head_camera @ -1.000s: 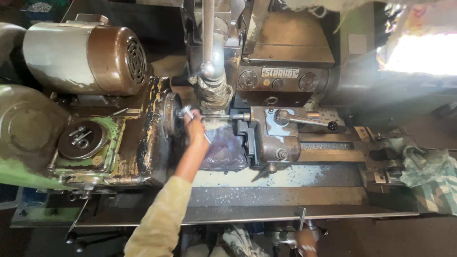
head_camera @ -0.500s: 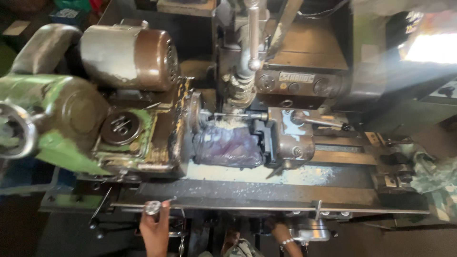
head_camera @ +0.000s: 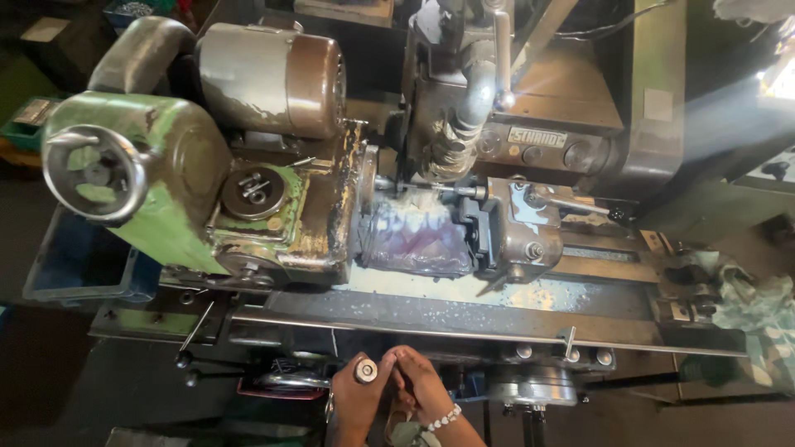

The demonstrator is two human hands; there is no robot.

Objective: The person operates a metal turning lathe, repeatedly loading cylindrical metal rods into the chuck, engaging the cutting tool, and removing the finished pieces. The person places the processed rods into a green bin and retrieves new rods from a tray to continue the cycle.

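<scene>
Left hand (head_camera: 358, 389): closed around a round metal knob (head_camera: 365, 370) at the front underside of the green grinding machine (head_camera: 174, 207). Right hand (head_camera: 422, 382): fingers curled, touching the left beside the knob; whether it grips anything cannot be told.

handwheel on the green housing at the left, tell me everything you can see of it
The handwheel is a round metal ring, grey and worn, joined by spokes to a central hub. It sits on the rounded end of the green housing, whose paint is chipped and stained. The wheel faces left and slightly toward the camera. Nothing touches it; both hands are low at the front of the machine, far from it.
</scene>
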